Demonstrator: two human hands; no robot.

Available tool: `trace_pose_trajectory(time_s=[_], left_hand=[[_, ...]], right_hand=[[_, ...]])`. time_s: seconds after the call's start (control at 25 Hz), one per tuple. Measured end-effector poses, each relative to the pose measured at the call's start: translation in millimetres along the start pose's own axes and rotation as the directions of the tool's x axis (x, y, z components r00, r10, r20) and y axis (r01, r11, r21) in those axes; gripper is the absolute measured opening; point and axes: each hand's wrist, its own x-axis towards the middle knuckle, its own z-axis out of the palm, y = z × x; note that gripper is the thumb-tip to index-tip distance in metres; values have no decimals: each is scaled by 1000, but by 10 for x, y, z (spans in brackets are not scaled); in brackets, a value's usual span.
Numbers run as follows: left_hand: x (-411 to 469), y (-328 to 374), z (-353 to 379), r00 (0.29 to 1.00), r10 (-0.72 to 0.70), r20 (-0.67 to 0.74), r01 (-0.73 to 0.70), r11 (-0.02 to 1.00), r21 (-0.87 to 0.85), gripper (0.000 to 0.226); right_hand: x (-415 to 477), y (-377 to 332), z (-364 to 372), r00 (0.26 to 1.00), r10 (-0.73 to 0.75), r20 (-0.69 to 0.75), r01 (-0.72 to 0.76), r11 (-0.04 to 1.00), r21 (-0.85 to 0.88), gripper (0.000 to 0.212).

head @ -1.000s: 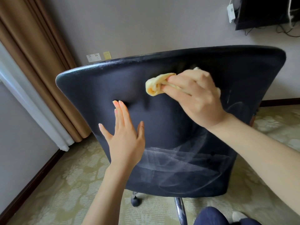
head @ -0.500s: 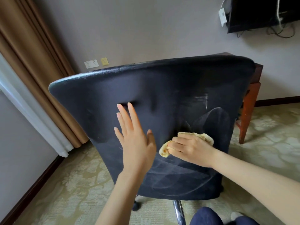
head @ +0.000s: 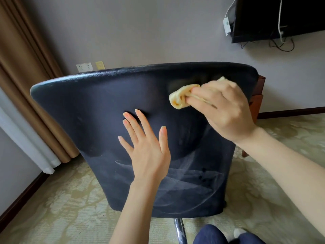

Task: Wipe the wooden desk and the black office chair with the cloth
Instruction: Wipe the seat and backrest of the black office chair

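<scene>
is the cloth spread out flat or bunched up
Bunched up: the yellow cloth is a rolled wad gripped in the right hand against the black office chair back.

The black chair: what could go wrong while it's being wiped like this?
The chair stands on a single chrome post, so it may swivel away under the push; only the flat left hand steadies it. The cloth is bunched in the right hand, so it may leave streaks like those lower down. The wiping runs near the wooden desk, which knuckles could knock.
</scene>
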Motion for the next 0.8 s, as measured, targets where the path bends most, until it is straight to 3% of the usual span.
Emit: trace_pose_trajectory(time_s=[0.12,0.2,0.44,0.6,0.68,0.8], left_hand=[[14,-77,-45,1000,26,8,-26,1000,-10,68],[25,-129,-89,999,32,15,-32,999,-21,69],[57,-221,-234,998,5,62,-2,999,-37,80],[61,-174,-295,996,-23,84,32,994,-107,86],[15,-120,-270,998,-33,46,39,992,-118,81],[-110,9,-155,998,62,5,-62,996,-69,76]], right_hand=[[240,-232,152,979,153,-138,-151,988,21,16],[254,-437,256,967,219,-131,-213,975,60,17],[-368,-943,384,989,61,137,-85,981,172,11],[-1007,-974,147,914,-126,385,49,978,204,20],[-1126,-845,16,907,-132,399,36,970,240,22],[-1033,-575,-115,957,14,289,-82,971,225,16]])
